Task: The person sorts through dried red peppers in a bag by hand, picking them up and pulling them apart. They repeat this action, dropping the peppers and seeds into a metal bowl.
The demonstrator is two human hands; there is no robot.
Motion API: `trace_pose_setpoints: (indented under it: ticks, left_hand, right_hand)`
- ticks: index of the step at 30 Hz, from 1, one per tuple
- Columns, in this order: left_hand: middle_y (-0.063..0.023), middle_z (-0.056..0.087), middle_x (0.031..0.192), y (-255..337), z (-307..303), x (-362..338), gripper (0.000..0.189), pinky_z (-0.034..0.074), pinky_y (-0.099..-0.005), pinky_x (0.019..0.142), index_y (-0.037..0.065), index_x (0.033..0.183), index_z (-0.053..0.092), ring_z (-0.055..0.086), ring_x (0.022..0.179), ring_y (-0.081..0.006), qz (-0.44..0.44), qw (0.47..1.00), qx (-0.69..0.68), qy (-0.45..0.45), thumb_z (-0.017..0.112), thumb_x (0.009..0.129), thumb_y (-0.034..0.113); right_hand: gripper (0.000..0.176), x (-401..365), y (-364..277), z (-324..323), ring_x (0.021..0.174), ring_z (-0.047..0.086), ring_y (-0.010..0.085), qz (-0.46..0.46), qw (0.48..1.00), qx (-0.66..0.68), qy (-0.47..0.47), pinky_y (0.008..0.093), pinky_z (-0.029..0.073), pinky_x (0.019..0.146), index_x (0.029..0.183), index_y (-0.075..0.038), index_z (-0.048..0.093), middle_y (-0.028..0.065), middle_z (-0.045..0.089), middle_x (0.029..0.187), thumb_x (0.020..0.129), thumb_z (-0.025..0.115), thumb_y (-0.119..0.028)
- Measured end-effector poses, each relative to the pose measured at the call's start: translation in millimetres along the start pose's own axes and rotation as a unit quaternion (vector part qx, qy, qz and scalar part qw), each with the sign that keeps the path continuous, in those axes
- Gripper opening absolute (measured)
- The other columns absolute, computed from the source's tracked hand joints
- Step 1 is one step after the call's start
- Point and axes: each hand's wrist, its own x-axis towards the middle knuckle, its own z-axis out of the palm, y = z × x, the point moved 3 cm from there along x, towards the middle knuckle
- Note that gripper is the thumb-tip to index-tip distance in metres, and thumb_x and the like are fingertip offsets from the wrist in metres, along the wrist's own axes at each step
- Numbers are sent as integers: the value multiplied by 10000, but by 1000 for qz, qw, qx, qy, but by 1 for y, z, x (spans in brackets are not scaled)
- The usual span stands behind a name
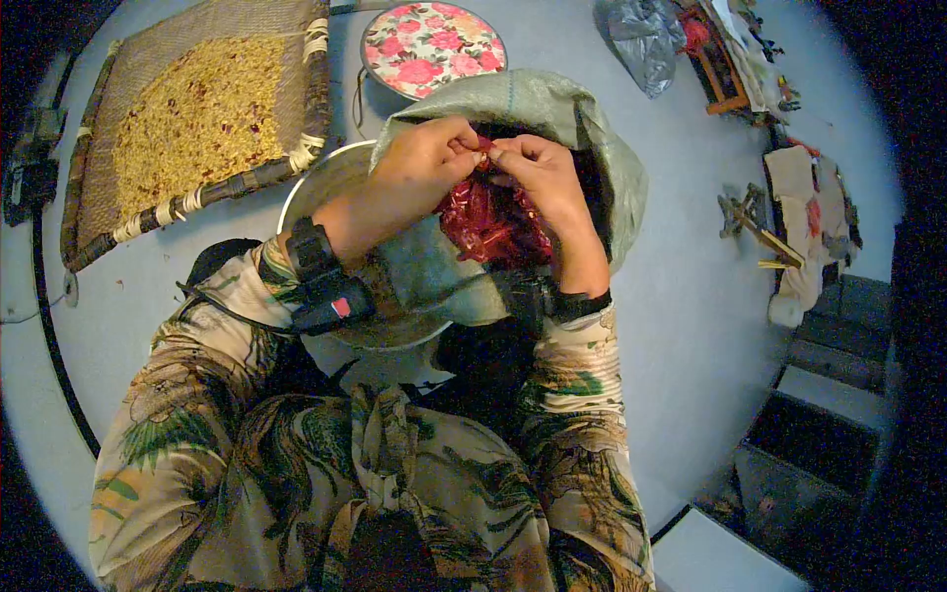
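Observation:
My left hand (430,158) and my right hand (541,176) meet over the mouth of a pale green woven sack (617,168). The fingers of both are pinched together around something small and reddish, perhaps a dried pod, too small to name surely. Below them in the sack lie dark red, shiny dried pods (493,222), like chillies. A wide metal basin (296,202) stands under the sack and my left forearm. Straps with dark devices are round both wrists.
A framed mesh tray (84,163) at the upper left holds yellow and red bits. Beyond the sack stands a round flowered stool (434,49). A grey plastic bag (643,44), cloths (794,197) and wooden pieces (764,232) lie right; steps (829,395) are lower right.

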Motion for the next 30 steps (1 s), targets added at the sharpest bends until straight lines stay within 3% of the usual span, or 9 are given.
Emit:
trace_pose_setpoints:
  ticks: [3, 9, 15, 18, 21, 27, 30]
  left_hand:
    - [-89, 644, 809, -6, 1, 1, 135, 493, -274, 645, -29, 945, 601, 596, 727, -103, 27, 999, 9, 26, 603, 891, 95]
    - [-62, 620, 834, -17, 0, 6, 135, 493, -256, 660, -34, 993, 577, 590, 752, -107, 79, 988, -120, 53, 593, 889, 51]
    - [-56, 617, 834, -21, -1, 7, 162, 487, -242, 638, -32, 1033, 559, 578, 740, -88, 53, 987, -143, 53, 582, 882, 20]
    - [-36, 614, 888, -25, -2, 11, 238, 498, -229, 705, 6, 1125, 526, 595, 782, -100, 35, 990, -131, 44, 599, 905, 61]
    - [-38, 610, 801, -23, -1, 10, 173, 457, -220, 595, -24, 1033, 551, 555, 689, -65, 47, 981, -176, 72, 583, 865, 7]
    - [-26, 609, 794, -26, 1, 13, 187, 458, -217, 593, -12, 1037, 560, 556, 691, -57, 48, 972, -218, 73, 595, 854, 10]
    - [-49, 618, 896, -34, 1, 15, 270, 507, -238, 711, 14, 1141, 522, 608, 780, -118, 26, 986, -165, 14, 615, 894, 72]
  right_hand:
    - [186, -2, -5, 2, 743, 611, 107, -14, 1000, -6, -2, 245, 488, 716, 868, 3, 700, 27, 695, 826, 829, 722, -178]
    - [187, -5, -10, 5, 750, 614, 104, 8, 1000, 3, -17, 250, 498, 717, 885, -7, 704, 35, 697, 827, 821, 753, -176]
    - [177, 0, -6, 4, 760, 610, 97, 0, 1000, -24, -1, 241, 493, 720, 911, 3, 704, 36, 699, 837, 827, 734, -150]
    - [174, 0, -6, 4, 769, 608, 95, 1, 1000, -10, -8, 242, 492, 725, 924, 8, 705, 34, 700, 847, 830, 721, -138]
    - [168, 1, -4, 4, 772, 608, 93, 5, 1000, -9, -6, 244, 490, 723, 922, 10, 704, 31, 699, 849, 831, 715, -131]
    - [174, 5, -1, 1, 752, 606, 101, 26, 999, 26, -27, 242, 485, 709, 905, 6, 702, 34, 695, 833, 826, 707, -149]
    - [175, 5, -1, -11, 726, 605, 112, -23, 996, -91, 5, 255, 481, 672, 877, -6, 699, 37, 689, 801, 809, 705, -167]
